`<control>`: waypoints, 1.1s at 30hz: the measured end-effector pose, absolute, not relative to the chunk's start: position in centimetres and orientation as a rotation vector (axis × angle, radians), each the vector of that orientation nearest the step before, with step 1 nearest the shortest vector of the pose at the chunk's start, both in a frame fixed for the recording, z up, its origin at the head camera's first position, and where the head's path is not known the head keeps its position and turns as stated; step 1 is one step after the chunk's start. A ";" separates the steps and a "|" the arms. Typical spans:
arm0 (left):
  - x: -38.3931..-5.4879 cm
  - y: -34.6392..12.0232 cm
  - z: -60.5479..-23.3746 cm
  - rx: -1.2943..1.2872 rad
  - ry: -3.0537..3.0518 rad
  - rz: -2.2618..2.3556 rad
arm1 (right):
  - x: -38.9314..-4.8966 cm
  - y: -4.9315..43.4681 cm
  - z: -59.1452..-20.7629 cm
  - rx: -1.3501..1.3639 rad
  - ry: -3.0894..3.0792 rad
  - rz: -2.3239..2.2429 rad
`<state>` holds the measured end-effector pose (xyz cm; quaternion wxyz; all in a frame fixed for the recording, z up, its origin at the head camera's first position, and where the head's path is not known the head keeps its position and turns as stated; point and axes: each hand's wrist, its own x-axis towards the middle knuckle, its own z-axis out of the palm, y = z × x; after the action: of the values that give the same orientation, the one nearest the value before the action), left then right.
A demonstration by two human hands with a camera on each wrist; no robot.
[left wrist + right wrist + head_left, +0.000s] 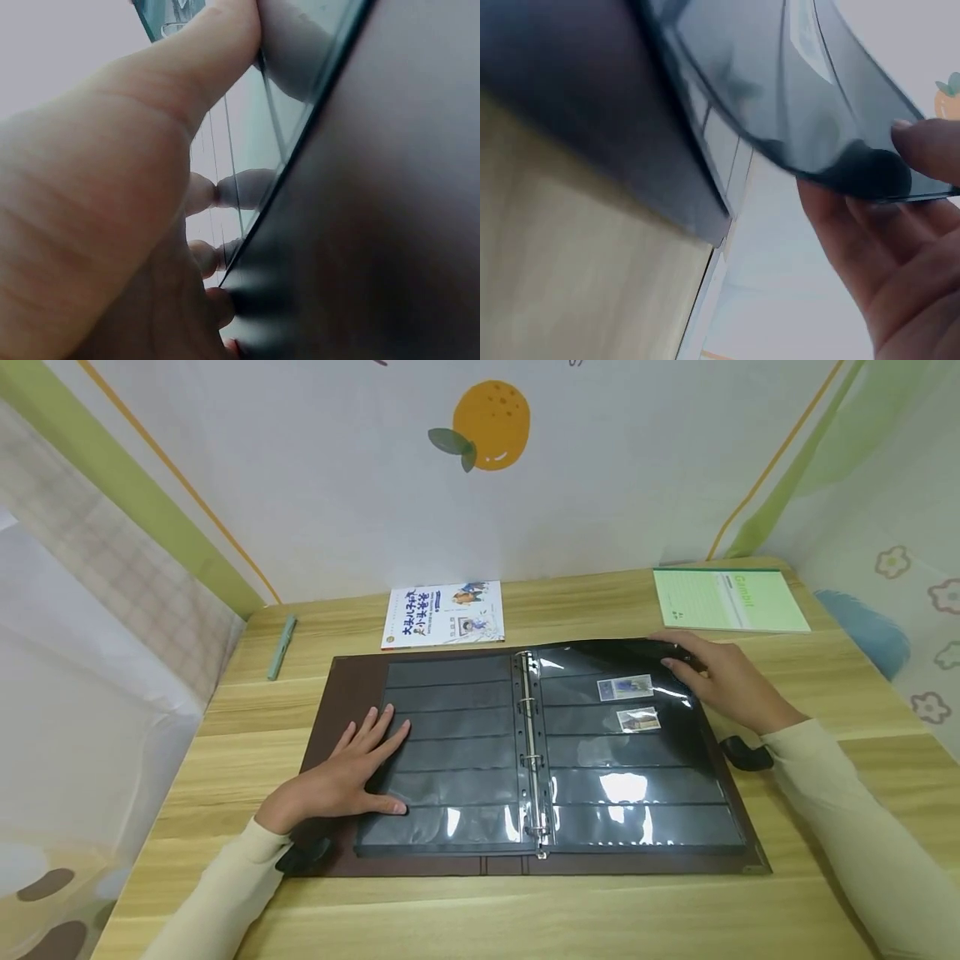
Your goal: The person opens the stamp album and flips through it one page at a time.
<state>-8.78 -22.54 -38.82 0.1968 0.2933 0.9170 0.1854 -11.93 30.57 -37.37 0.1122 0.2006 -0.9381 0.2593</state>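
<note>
A brown ring-binder stamp album (405, 864) lies spread on the table, with black pocket pages on both sides of its metal rings (531, 743). My left hand (341, 781) rests with fingers spread on the left page (457, 752) near its outer edge. The right hand (712, 681) pinches the top outer corner of the right page (817, 120) between thumb and fingers. In the right wrist view that page curves up, apart from the pages under it. Two stamps, a wider one (626, 687) and a smaller one (638, 720), sit in its upper pockets.
Behind the album lies a white illustrated book (444, 614). A green notepad (731, 600) is at the back right, and a slim green pen-like item (282, 647) at the back left. A printed curtain (375, 510) hangs along the rear edge of the wooden table (480, 914).
</note>
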 end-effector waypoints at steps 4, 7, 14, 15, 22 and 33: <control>-8.7 -22.6 -39.0 0.814 2.564 0.528 | -11.6 31.0 -37.5 0.543 -2.722 0.859; -8.7 -22.7 -39.1 0.811 2.559 0.533 | -11.4 31.2 -37.4 0.474 -2.789 0.953; -8.9 -22.8 -39.4 0.821 2.571 0.526 | -10.7 32.1 -37.9 0.438 -2.982 1.007; -8.9 -22.8 -39.4 0.821 2.571 0.525 | -10.5 32.3 -38.1 0.456 -2.995 1.017; -9.0 -22.8 -39.3 0.814 2.571 0.542 | -9.7 33.1 -38.9 0.443 -2.993 1.322; -9.2 -22.7 -39.4 0.827 2.575 0.524 | -7.0 32.7 -38.0 0.365 -3.023 1.723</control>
<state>-9.18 -22.74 -39.38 0.1921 0.2945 0.9174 0.1865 -6.98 32.67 -38.05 -0.1775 0.1026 -0.8503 0.4847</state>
